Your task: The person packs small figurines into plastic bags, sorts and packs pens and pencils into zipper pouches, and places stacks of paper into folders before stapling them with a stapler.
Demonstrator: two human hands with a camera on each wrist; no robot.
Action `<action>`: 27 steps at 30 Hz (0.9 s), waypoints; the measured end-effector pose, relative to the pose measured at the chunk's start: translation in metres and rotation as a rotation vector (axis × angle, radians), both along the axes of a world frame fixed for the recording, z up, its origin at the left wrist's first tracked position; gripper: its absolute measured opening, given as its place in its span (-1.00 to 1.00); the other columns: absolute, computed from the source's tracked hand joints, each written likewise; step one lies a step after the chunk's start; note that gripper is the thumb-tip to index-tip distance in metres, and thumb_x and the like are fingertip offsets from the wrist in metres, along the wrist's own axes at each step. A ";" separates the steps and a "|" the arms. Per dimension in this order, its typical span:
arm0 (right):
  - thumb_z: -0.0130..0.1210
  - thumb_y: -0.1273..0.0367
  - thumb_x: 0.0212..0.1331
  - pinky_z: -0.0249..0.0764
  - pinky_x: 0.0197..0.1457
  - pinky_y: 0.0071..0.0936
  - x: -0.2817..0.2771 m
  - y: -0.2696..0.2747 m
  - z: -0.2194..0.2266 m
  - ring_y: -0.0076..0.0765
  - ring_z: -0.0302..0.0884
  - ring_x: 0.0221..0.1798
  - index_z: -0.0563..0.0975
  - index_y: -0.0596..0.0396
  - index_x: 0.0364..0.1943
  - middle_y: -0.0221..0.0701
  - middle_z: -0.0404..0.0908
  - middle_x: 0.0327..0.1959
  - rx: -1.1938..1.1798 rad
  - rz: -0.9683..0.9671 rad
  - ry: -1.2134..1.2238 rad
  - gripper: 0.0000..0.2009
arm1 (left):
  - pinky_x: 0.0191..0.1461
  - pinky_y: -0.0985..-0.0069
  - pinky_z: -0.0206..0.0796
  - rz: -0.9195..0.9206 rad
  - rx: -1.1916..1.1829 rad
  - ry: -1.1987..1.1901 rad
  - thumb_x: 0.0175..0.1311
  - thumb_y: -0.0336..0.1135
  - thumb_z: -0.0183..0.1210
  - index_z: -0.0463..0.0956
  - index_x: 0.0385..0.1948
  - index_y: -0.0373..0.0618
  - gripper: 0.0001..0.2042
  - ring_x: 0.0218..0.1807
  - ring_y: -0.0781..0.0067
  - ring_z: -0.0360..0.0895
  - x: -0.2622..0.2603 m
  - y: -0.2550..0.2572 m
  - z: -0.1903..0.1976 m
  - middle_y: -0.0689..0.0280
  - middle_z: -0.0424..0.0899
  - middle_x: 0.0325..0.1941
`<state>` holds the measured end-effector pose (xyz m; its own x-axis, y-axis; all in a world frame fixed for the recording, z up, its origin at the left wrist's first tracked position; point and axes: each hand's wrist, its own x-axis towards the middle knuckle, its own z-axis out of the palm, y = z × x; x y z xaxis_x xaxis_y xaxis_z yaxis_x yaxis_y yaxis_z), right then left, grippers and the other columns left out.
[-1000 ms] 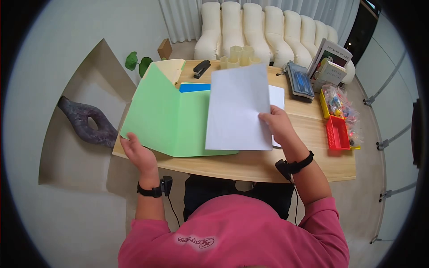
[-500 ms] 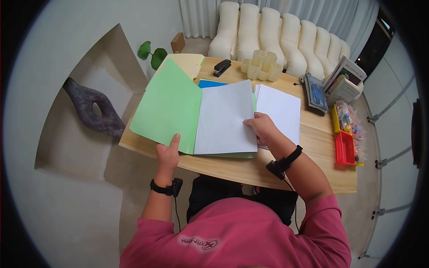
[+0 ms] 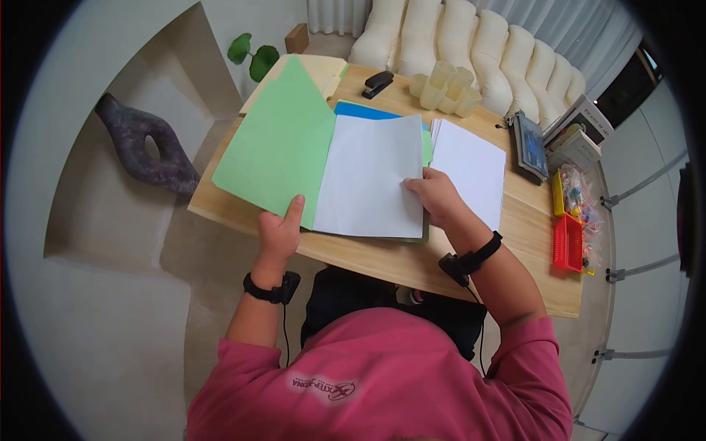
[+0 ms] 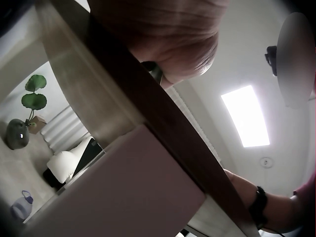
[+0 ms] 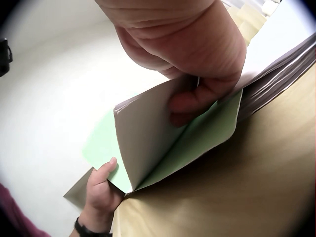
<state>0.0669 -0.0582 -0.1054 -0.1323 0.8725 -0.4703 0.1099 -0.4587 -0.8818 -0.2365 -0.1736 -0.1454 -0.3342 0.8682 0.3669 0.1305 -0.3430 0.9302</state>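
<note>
An opened green folder [image 3: 278, 140] lies near the table's front edge, its left cover raised. White sheets [image 3: 371, 176] rest against its right side. The left hand [image 3: 279, 234] grips the folder's lower edge near the fold, thumb on top, other fingers underneath. At the sheets' right edge, the right hand [image 3: 440, 197] pinches them with its thumb above. In the right wrist view, curled fingers of the right hand [image 5: 192, 54] hold the sheets [image 5: 148, 128] slightly above the green folder [image 5: 202, 136]. The left wrist view shows the left hand [image 4: 168, 39] at the table edge, fingers mostly hidden.
A stack of white paper [image 3: 471, 173] lies right of the folder. Behind are a blue folder [image 3: 368, 112], cream folder [image 3: 320, 77], black stapler [image 3: 378, 84] and pale holder [image 3: 446, 90]. Rightward stand a pouch [image 3: 529, 147], books [image 3: 577, 140] and a red basket [image 3: 568, 242].
The right hand has brought the sheets left and down onto the folder's right side. The left hand has moved right along the folder's lower edge to near the fold, and the camera view has shifted.
</note>
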 end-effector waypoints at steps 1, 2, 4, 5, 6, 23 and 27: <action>0.22 0.44 0.43 0.70 -0.11 -0.26 0.000 -0.002 0.002 -0.21 0.76 -0.13 0.58 0.37 0.18 -0.16 0.74 -0.03 0.008 -0.004 0.004 -0.66 | 0.22 0.46 0.46 -0.014 0.015 -0.003 0.59 -0.40 0.23 0.66 0.09 -0.38 -0.77 0.07 0.53 0.62 0.000 0.000 0.001 0.30 0.79 0.04; 0.22 0.44 0.43 0.70 -0.11 -0.26 0.000 -0.003 0.004 -0.21 0.76 -0.13 0.58 0.37 0.18 -0.16 0.74 -0.03 0.001 0.006 0.001 -0.66 | 0.22 0.46 0.46 -0.004 0.008 -0.005 0.59 -0.40 0.23 0.66 0.09 -0.38 -0.77 0.07 0.53 0.62 0.000 0.000 0.001 0.30 0.79 0.04; 0.22 0.44 0.44 0.76 -0.02 -0.23 -0.001 -0.005 0.010 -0.20 0.78 -0.09 0.56 0.35 0.18 -0.16 0.74 0.00 -0.018 0.008 -0.018 -0.67 | 0.19 0.48 0.45 -0.032 0.028 -0.036 0.60 -0.39 0.24 0.67 0.06 -0.37 -0.78 0.03 0.56 0.60 0.000 0.001 0.002 0.33 0.79 0.01; 0.22 0.44 0.44 0.76 -0.02 -0.23 -0.001 -0.006 0.012 -0.20 0.78 -0.09 0.56 0.35 0.18 -0.16 0.74 0.00 -0.020 0.012 -0.020 -0.67 | 0.19 0.48 0.45 -0.027 0.026 -0.037 0.60 -0.39 0.24 0.67 0.06 -0.37 -0.78 0.03 0.56 0.60 0.000 0.001 0.003 0.33 0.79 0.01; 0.23 0.41 0.43 0.75 -0.04 -0.23 -0.001 -0.006 0.014 -0.18 0.78 -0.10 0.57 0.36 0.20 -0.15 0.74 0.01 -0.015 0.022 -0.019 -0.64 | 0.19 0.49 0.45 -0.025 0.027 -0.027 0.60 -0.39 0.24 0.67 0.06 -0.37 -0.78 0.03 0.56 0.60 0.001 0.000 0.003 0.33 0.79 0.01; 0.27 0.04 0.36 0.66 -0.17 -0.24 0.001 0.054 0.124 -0.18 0.77 -0.40 0.75 0.35 -0.17 -0.17 0.76 -0.48 0.514 0.190 -0.783 -0.51 | 0.22 0.47 0.44 0.061 0.039 -0.007 0.63 -0.40 0.20 0.64 0.11 -0.41 -0.76 0.07 0.53 0.61 0.000 -0.001 -0.005 0.28 0.78 0.05; 0.24 -0.01 0.40 0.59 -0.39 -0.34 -0.032 0.151 0.091 -0.37 0.70 -0.49 0.74 0.27 -0.18 -0.30 0.75 -0.44 0.437 0.296 -0.831 -0.50 | 0.27 0.48 0.42 0.059 0.007 -0.001 0.62 -0.42 0.19 0.63 0.13 -0.40 -0.76 0.12 0.52 0.60 -0.003 -0.003 -0.009 0.28 0.76 0.10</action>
